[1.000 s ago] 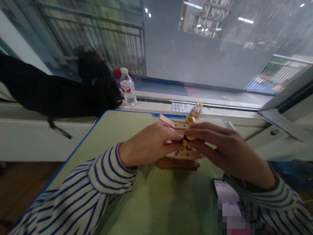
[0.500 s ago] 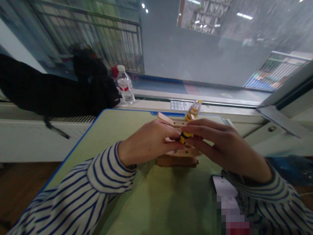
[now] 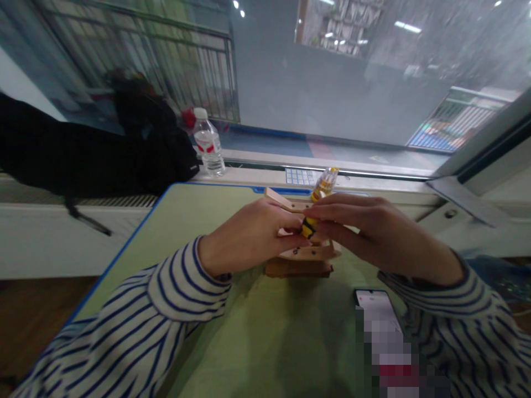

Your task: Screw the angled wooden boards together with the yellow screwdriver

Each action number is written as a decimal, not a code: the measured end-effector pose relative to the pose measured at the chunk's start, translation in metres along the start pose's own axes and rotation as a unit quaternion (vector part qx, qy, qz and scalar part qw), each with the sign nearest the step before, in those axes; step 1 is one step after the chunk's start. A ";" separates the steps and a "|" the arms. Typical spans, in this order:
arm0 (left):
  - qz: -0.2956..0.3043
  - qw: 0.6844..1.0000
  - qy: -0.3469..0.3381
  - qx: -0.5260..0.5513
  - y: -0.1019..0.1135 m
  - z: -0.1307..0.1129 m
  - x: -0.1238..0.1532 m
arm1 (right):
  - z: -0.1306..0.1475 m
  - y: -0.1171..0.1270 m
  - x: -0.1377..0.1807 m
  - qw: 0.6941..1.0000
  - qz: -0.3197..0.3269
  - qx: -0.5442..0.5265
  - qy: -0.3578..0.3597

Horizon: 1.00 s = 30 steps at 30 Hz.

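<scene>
Over the middle of the table, a pale wooden frame (image 3: 307, 253) with screw holes and dark screws stands on a brown wooden base piece (image 3: 296, 269). My left hand (image 3: 253, 235) is closed at the frame's left side, thumb and forefinger close to the tool; the other fingers are hidden. Between both hands is a short yellow and black screwdriver handle (image 3: 308, 227); its tip is out of sight. My right hand (image 3: 369, 232) pinches the handle from the right with its fingers together. Just behind the frame stands a clear container with yellow parts (image 3: 324, 182).
A phone (image 3: 379, 320), partly pixelated, lies on the green table (image 3: 249, 342) near my right sleeve. On the windowsill are a water bottle (image 3: 208, 143) and a blue-and-white gridded sheet (image 3: 299, 176). A black bag (image 3: 103, 157) rests at the left.
The whole view has shifted slightly, and more of the phone shows. The screwdriver handle appears turned a little in my right fingers. Both hands stay at the wooden frame.
</scene>
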<state>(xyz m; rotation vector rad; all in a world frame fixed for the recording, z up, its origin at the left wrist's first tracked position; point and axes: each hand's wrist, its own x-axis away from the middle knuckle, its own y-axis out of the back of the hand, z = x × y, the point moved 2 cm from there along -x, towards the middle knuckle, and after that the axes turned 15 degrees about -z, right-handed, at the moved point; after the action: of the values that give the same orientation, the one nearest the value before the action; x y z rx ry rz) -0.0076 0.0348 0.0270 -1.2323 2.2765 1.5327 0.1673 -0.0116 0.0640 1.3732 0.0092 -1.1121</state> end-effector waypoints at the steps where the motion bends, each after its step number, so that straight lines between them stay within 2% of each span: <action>1: -0.001 1.000 0.001 0.003 0.000 0.000 0.000 | 0.000 -0.001 0.001 1.000 -0.004 -0.006 -0.001; 7: -0.015 0.999 0.002 0.033 0.000 -0.001 -0.001 | 0.000 -0.005 0.005 0.999 -0.042 -0.006 -0.002; 16: -0.021 0.999 0.042 0.017 -0.001 0.000 -0.001 | 0.000 -0.004 0.007 0.998 -0.058 0.005 0.005; 30: 0.003 0.998 0.024 0.057 -0.001 0.000 -0.001 | -0.003 -0.007 0.008 0.998 -0.069 -0.006 -0.006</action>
<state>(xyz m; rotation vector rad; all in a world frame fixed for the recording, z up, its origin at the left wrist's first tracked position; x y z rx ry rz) -0.0066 0.0354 0.0265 -1.2458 2.3618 1.3687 0.1688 -0.0131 0.0533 1.3721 0.1038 -1.2329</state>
